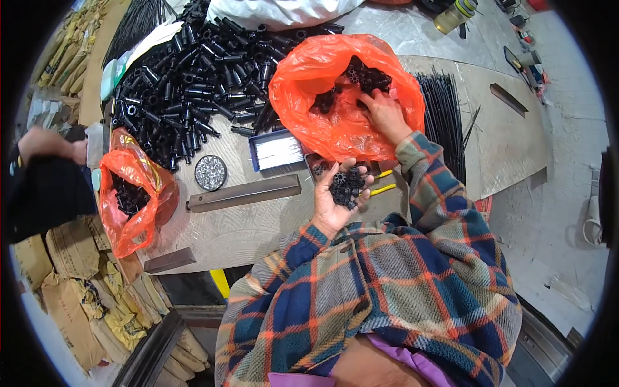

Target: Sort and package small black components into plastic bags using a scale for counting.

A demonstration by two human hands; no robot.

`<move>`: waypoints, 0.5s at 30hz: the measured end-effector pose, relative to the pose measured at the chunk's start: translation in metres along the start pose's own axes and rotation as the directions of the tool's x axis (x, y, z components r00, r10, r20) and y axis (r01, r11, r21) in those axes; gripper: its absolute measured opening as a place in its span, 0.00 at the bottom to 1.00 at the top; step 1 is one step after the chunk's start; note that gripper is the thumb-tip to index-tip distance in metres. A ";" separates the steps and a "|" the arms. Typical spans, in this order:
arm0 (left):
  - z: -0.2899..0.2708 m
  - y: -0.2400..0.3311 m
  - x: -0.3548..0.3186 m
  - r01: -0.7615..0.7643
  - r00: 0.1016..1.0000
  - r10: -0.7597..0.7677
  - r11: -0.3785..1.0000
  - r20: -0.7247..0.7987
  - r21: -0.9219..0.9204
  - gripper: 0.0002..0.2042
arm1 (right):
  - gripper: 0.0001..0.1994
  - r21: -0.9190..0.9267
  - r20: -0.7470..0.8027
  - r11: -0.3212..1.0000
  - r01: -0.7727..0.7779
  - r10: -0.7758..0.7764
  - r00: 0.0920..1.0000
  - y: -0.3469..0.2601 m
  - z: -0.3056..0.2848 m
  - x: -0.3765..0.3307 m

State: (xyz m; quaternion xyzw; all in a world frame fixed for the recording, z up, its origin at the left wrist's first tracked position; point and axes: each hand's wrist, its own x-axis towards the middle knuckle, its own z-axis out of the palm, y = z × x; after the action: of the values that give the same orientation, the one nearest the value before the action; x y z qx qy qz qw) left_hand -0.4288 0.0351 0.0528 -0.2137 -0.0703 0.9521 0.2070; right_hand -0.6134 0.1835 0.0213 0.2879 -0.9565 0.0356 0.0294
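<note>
My left hand (332, 209) is cupped palm up, with a pile of small black ribbed plastic parts (347, 187) in it. My right hand (387, 115) reaches into an orange-red plastic bag (293, 97), its fingers apart beside more small black parts (369, 74) inside. Some fingertips are hard to make out there. Just behind my left hand, a small box (314, 161) with similar parts is partly covered by the bag. Yellow-handled pliers (385, 188) lie at the right of that hand.
Black tubular parts (193, 84) are heaped at the left. Nearby are a blue box of white sticks (277, 151), a round tin (211, 173), a metal bar (245, 195) and another orange bag (129, 174). Black rods (442, 116) lie right. Another person's blurred hand (48, 145) is far left.
</note>
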 end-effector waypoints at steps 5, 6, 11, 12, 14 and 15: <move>0.000 0.004 -0.005 0.000 1.000 0.001 0.999 -0.021 0.043 0.16 | 0.19 0.136 0.015 0.991 -0.013 0.011 1.000 0.001 0.013 -0.003; -0.001 0.006 -0.007 0.005 1.000 -0.004 0.999 -0.024 0.044 0.16 | 0.18 0.193 -0.025 0.981 0.014 -0.010 1.000 0.002 0.011 -0.003; 0.001 0.012 -0.014 -0.082 0.994 0.086 0.995 -0.074 0.059 0.17 | 0.17 0.370 -0.153 0.927 0.063 -0.006 0.988 0.007 0.005 -0.007; 0.002 0.012 -0.014 -0.090 0.992 0.095 0.993 -0.080 0.071 0.17 | 0.17 0.387 -0.237 0.918 0.093 0.002 0.971 0.010 0.004 -0.007; 0.004 0.011 -0.013 -0.076 0.994 0.082 0.994 -0.072 0.078 0.17 | 0.18 0.398 -0.322 0.909 0.122 0.014 0.947 0.012 0.001 -0.007; 0.005 0.010 -0.012 -0.067 0.995 0.072 0.994 -0.063 0.083 0.17 | 0.17 0.543 -0.232 0.838 0.058 0.084 0.969 0.011 -0.001 -0.006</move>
State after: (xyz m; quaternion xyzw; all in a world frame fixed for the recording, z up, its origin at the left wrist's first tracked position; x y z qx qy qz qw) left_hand -0.4249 0.0204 0.0595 -0.2389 -0.0173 0.9532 0.1845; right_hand -0.6141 0.1960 0.0209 0.2711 -0.8973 0.3423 0.0646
